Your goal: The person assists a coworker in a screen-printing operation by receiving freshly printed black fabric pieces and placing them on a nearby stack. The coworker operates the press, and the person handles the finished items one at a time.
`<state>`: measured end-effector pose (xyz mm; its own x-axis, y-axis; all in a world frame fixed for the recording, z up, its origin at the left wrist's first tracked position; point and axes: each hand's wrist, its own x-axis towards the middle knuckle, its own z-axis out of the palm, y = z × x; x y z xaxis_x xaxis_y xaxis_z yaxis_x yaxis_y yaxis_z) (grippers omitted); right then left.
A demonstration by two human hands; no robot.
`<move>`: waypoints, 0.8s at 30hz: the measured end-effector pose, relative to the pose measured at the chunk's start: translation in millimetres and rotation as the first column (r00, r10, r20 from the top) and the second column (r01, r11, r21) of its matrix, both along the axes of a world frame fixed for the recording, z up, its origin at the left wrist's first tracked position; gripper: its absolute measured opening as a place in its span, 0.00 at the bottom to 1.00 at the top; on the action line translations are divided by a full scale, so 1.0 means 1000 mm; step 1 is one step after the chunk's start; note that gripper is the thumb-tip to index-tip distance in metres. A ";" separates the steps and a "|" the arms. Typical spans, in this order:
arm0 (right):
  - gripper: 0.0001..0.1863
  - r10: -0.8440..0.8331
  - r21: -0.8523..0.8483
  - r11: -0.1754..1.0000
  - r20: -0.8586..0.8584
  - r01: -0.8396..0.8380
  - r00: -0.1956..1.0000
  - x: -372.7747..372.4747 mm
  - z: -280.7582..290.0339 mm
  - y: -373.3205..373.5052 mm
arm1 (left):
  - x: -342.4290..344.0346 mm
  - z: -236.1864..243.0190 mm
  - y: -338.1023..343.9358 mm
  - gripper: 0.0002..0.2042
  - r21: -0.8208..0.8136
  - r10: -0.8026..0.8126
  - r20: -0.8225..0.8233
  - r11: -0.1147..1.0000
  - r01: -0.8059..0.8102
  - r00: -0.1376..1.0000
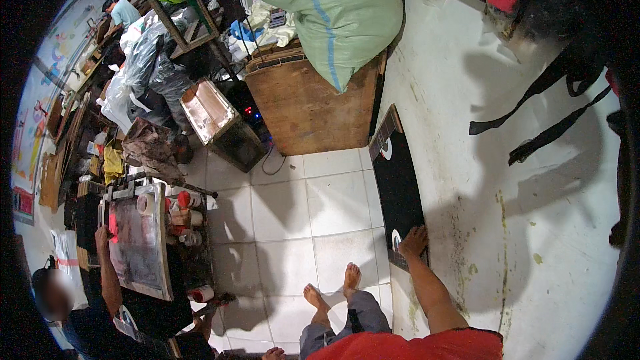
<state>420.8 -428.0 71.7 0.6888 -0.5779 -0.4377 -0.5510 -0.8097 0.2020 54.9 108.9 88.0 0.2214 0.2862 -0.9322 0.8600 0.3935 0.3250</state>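
Observation:
A long board covered in black point(400, 183) leans along the white wall on my right, its ends bare and greyish, with a white round mark near each end. My right hand point(413, 243) is at its near end, fingers curled over the edge next to the lower white mark. At the bottom edge of the picture a small bit of skin, perhaps the fingers of my left hand point(273, 354), just shows. Whether it holds anything is hidden.
At left, a person point(107, 260) has a hand on a framed screen point(140, 240); jars point(190, 210) stand beside it. Ahead, a wooden panel point(313, 107) stands under a big green sack point(340, 13). A metal box point(217, 117) is nearby. Black straps point(533, 100) hang at right.

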 end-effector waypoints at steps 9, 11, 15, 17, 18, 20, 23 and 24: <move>0.38 -0.015 0.123 0.992 0.095 0.003 0.995 -0.031 0.048 0.055 | -0.021 0.021 0.029 0.22 0.012 0.105 0.087 0.994 -0.106 0.991; 0.32 0.042 0.196 0.979 0.112 -0.064 0.993 -0.044 0.048 0.072 | -0.031 0.023 0.045 0.21 0.064 0.168 0.067 0.983 -0.172 0.983; 0.26 0.086 0.249 0.962 0.116 -0.113 0.990 -0.070 0.010 0.120 | -0.066 0.018 0.102 0.18 0.134 0.219 0.043 0.966 -0.223 0.975; 0.24 0.165 0.362 0.915 0.073 -0.180 0.984 -0.090 -0.011 0.144 | -0.089 0.015 0.143 0.14 0.132 0.281 0.026 0.950 -0.282 0.959; 0.24 0.195 0.363 0.907 0.085 -0.213 0.977 -0.106 -0.025 0.164 | -0.103 0.010 0.164 0.13 0.144 0.283 -0.005 0.949 -0.279 0.959; 0.23 0.190 0.330 0.922 0.073 -0.204 0.979 -0.135 -0.036 0.213 | -0.124 0.001 0.216 0.10 0.078 0.348 0.070 0.933 -0.352 0.935; 0.20 -0.011 0.721 0.685 0.152 -0.103 0.988 -0.188 -0.027 0.283 | -0.165 -0.012 0.288 0.09 0.009 0.469 0.219 0.876 -0.482 0.856; 0.25 0.133 0.652 0.746 0.054 -0.136 0.990 -0.191 -0.021 0.309 | -0.176 -0.015 0.311 0.10 0.087 0.274 0.225 0.950 -0.300 0.935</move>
